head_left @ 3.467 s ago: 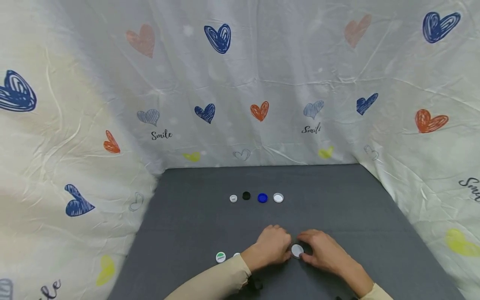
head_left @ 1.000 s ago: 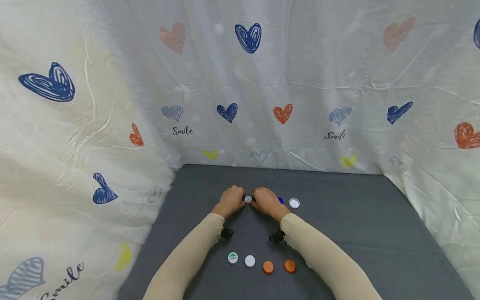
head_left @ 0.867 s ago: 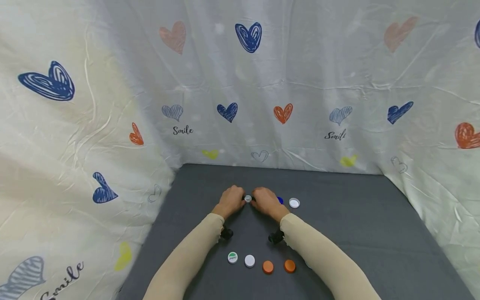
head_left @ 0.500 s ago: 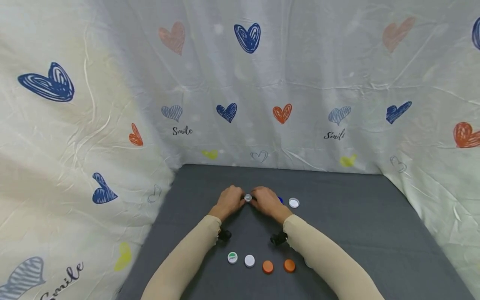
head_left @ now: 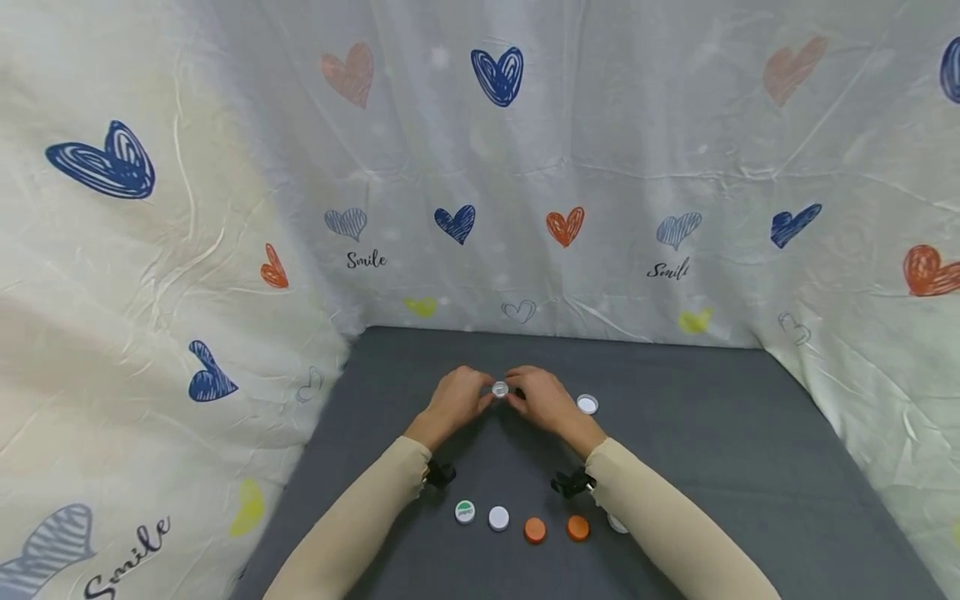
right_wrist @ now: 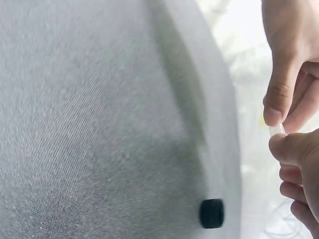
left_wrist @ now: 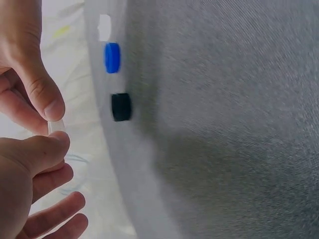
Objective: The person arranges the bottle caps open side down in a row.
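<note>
A small whitish, translucent bottle cap (head_left: 500, 389) is pinched at thumb and fingertips by both my left hand (head_left: 455, 398) and my right hand (head_left: 546, 402). In the left wrist view the cap (left_wrist: 56, 126) shows edge-on between the two thumbs, held above the table, and the lower hand's other fingers are spread loosely. A black cap (left_wrist: 121, 107) and a blue cap (left_wrist: 112, 58) stand on the table close by; in the head view the right hand hides them. A wide white cap (head_left: 587, 404) lies just right of that hand, its hollow side up.
Nearer on the grey table (head_left: 690, 467) is a row of caps: a green-and-white cap (head_left: 465, 512), a white cap (head_left: 498, 518), two orange caps, one of them the left orange cap (head_left: 535, 530), and a pale cap (head_left: 617, 523) partly under the right sleeve. A heart-printed curtain (head_left: 525, 167) surrounds the table.
Both hands have gone from a white lid in the near row to the small cap in the far row. Since half a second ago they have raised it slightly, with wrists spreading apart.
</note>
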### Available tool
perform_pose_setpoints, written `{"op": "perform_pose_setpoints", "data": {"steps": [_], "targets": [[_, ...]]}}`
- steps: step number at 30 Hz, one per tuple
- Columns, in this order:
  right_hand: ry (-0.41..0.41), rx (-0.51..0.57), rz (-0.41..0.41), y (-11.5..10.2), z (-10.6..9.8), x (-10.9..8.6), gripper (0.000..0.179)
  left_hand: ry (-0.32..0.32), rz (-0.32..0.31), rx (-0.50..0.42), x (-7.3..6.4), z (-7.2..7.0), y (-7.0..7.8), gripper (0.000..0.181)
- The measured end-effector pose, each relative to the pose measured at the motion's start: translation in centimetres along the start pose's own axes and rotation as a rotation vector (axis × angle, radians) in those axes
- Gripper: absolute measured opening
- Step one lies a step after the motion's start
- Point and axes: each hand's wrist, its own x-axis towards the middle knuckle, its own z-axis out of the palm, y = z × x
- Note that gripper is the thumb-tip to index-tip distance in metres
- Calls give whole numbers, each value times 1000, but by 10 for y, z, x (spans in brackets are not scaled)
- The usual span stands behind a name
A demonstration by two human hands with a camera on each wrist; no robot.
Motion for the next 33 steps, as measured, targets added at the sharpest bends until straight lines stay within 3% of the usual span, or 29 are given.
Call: {"op": "perform_pose_setpoints", "data": {"steps": [14,20,33], "targets": [[122,17,-64,-23,-40,-25,29,192,149,-8,-24,-31,22,26],[152,51,-70,-32,-52,-39,30,235,206,-33,-34,-42,31,31],[226,95,-85,-44,-48,-68,40,311,299,-124,-58,-35,40,33]]}}
